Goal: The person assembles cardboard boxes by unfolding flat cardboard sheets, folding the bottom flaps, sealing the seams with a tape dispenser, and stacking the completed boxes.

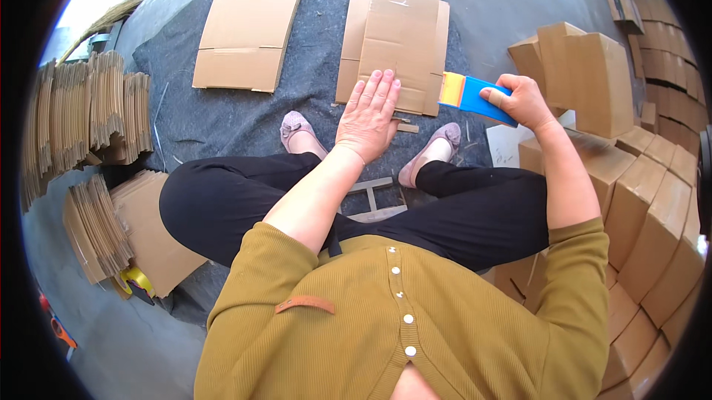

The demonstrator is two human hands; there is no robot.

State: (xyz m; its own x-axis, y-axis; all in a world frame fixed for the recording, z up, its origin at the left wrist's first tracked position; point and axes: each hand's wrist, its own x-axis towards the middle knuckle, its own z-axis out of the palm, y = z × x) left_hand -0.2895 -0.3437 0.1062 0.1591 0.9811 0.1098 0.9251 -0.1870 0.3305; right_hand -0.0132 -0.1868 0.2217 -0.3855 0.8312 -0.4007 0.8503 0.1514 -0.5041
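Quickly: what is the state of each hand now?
Left hand: open, pressing flat on the flattened cardboard box.
Right hand: closed, holding the blue tape dispenser.

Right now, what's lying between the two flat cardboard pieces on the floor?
Nothing but a bare strip of the dark grey mat separates the left flat cardboard from the flat cardboard under the left hand; the head view shows it.

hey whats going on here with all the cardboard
A person sits on the floor over a grey mat. The left hand lies flat on a flattened cardboard box, pressing its near edge down. The right hand holds a blue and yellow tape dispenser at the box's right edge. Another flat box lies to the left on the mat. Bundles of flat cardboard stand at the left, and made-up boxes are stacked at the right.
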